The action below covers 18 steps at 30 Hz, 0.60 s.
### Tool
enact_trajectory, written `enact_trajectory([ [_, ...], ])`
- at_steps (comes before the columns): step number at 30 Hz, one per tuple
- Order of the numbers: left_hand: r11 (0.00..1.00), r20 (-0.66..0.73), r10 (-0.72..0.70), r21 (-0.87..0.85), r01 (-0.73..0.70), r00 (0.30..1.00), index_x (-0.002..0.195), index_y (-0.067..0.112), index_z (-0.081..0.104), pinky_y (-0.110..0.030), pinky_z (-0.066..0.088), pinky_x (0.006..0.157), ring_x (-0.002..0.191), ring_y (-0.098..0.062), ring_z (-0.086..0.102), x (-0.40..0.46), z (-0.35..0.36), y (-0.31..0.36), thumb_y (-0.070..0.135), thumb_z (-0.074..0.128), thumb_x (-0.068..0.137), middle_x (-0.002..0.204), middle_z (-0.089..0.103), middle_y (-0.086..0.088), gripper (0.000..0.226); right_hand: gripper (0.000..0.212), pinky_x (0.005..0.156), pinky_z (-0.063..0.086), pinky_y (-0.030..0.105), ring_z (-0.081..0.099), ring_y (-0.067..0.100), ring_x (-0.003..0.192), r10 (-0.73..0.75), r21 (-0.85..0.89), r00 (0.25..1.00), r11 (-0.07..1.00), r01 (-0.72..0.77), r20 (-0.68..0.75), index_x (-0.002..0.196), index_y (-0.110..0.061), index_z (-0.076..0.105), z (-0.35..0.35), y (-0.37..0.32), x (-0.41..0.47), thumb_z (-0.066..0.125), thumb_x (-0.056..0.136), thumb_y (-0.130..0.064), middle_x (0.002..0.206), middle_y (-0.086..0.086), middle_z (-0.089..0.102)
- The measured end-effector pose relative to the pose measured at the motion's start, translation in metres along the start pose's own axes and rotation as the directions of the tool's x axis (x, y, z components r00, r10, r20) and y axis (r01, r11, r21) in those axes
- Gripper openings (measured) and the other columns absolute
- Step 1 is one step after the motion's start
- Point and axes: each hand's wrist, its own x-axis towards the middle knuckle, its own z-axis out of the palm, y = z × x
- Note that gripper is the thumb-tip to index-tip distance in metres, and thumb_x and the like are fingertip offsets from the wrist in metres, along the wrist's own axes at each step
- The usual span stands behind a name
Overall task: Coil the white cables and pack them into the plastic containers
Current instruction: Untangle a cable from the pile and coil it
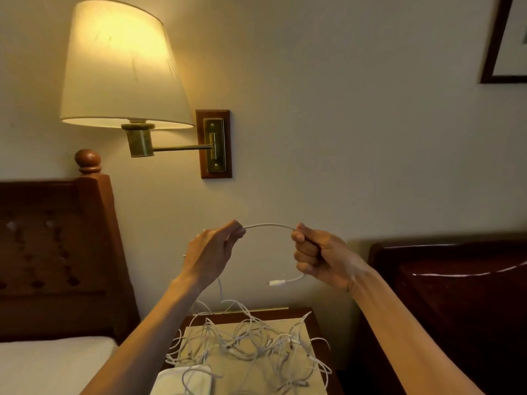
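At frame centre, left hand (pixel 212 252) and right hand (pixel 316 256) pinch a cable (pixel 271 225) arched between them; tangled cables (pixel 251 342) lie below.

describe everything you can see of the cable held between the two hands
The white cable is thin and looks plastic-coated. It arcs upward between the left hand, which pinches it, and the right hand, fisted round it. Its white connector end pokes out below the right hand. The rest trails down toward the tangled cables below.
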Motion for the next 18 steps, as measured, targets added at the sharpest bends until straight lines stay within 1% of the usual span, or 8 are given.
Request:
enact_trajectory([
  [2,0.996,0.061,-0.005,-0.090,0.010,0.998,0.083,0.028,0.056,-0.031,0.048,0.050,0.057,-0.004,0.061,-0.014,0.006,-0.007,0.055,0.034,0.098,0.068,0.063,0.017,0.037,0.031,0.046,0.031,0.021,0.021,0.010,0.048,-0.028,0.095,0.999,0.995,0.025,0.028,0.078,-0.013,0.053,-0.006,0.001,0.001,0.038,0.101,-0.028,0.056,-0.004,0.022],
  [5,0.969,0.106,-0.021,-0.243,0.046,0.994,0.073,0.031,0.051,-0.025,0.039,0.049,0.049,0.001,0.049,-0.042,0.017,-0.021,0.058,0.033,0.097,0.057,0.051,0.021,0.040,0.028,0.050,0.036,0.021,0.035,0.008,0.049,-0.048,0.178,0.995,0.983,0.032,0.085,0.084,-0.010,0.055,-0.017,0.000,-0.002,0.037,0.102,-0.021,0.059,-0.003,0.039],
  [8,0.942,0.134,-0.136,-0.288,0.170,0.982,0.075,0.032,0.054,-0.023,0.035,0.049,0.051,-0.004,0.048,-0.063,0.022,-0.028,0.058,0.037,0.094,0.061,0.053,0.018,0.036,0.027,0.051,0.038,0.022,0.040,0.010,0.052,-0.062,0.065,0.998,0.996,0.062,0.005,0.085,-0.009,0.055,-0.020,-0.002,-0.003,0.035,0.101,-0.018,0.065,0.002,0.048],
  [10,0.949,0.230,-0.156,-0.236,0.210,0.961,0.073,0.030,0.054,-0.026,0.034,0.050,0.052,-0.007,0.049,-0.069,0.021,-0.016,0.056,0.038,0.093,0.059,0.053,0.015,0.036,0.028,0.055,0.044,0.023,0.048,0.012,0.056,-0.082,-0.005,0.996,0.997,0.082,-0.045,0.086,-0.008,0.055,-0.015,0.000,-0.001,0.034,0.102,-0.016,0.070,0.006,0.054],
  [12,0.986,0.477,-0.082,-0.090,0.141,0.875,0.074,0.028,0.055,-0.028,0.039,0.055,0.060,-0.010,0.056,-0.063,0.013,0.016,0.047,0.041,0.095,0.063,0.059,0.012,0.032,0.030,0.061,0.051,0.026,0.058,0.017,0.062,-0.129,-0.088,0.986,0.989,0.120,-0.108,0.089,-0.005,0.059,-0.009,0.005,0.005,0.034,0.103,-0.014,0.075,0.011,0.062],
  [14,1.000,0.655,0.019,-0.008,-0.018,0.755,0.083,0.024,0.062,-0.030,0.045,0.064,0.072,-0.014,0.061,-0.053,0.005,0.055,0.040,0.042,0.096,0.078,0.067,0.008,0.029,0.031,0.068,0.057,0.030,0.068,0.024,0.072,-0.161,-0.199,0.978,0.971,0.133,-0.133,0.092,-0.001,0.061,0.000,0.014,0.012,0.034,0.104,-0.012,0.082,0.018,0.069],
  [16,0.989,0.647,0.125,-0.023,-0.145,0.752,0.077,0.018,0.058,-0.032,0.043,0.062,0.066,-0.015,0.054,-0.037,-0.007,0.087,0.038,0.043,0.096,0.070,0.061,0.006,0.032,0.031,0.073,0.058,0.034,0.070,0.029,0.079,-0.168,-0.312,0.980,0.941,0.128,-0.106,0.096,0.002,0.060,0.007,0.023,0.017,0.035,0.105,-0.014,0.088,0.021,0.072],
  [18,0.974,0.550,0.209,-0.045,-0.221,0.809,0.069,0.021,0.047,-0.029,0.034,0.056,0.056,-0.014,0.042,-0.022,-0.018,0.103,0.034,0.045,0.097,0.057,0.045,0.009,0.031,0.032,0.074,0.057,0.032,0.070,0.026,0.081,-0.173,-0.415,0.980,0.902,0.116,-0.102,0.095,0.002,0.063,0.011,0.029,0.017,0.038,0.105,-0.015,0.087,0.017,0.073],
])
